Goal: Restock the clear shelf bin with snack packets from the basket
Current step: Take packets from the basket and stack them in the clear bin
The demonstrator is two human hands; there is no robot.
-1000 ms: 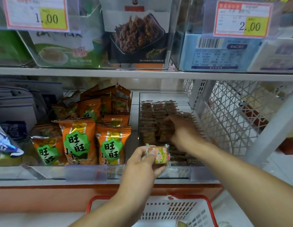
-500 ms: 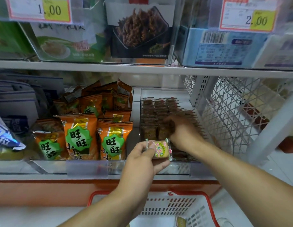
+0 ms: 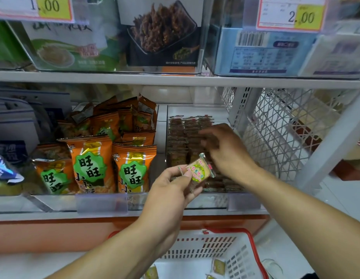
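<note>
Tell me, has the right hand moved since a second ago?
Yes. The right hand has lifted off the rows in the clear bin, fingers now spread above them.

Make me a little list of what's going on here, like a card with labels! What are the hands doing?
place: shop shelf
left hand: pinching one small snack packet
right hand: open, reaching over the rows in the clear shelf bin
bin contents: neat rows of small brown packets
basket: below, red rim, a few packets left inside
neighbours: orange bags on the left
</note>
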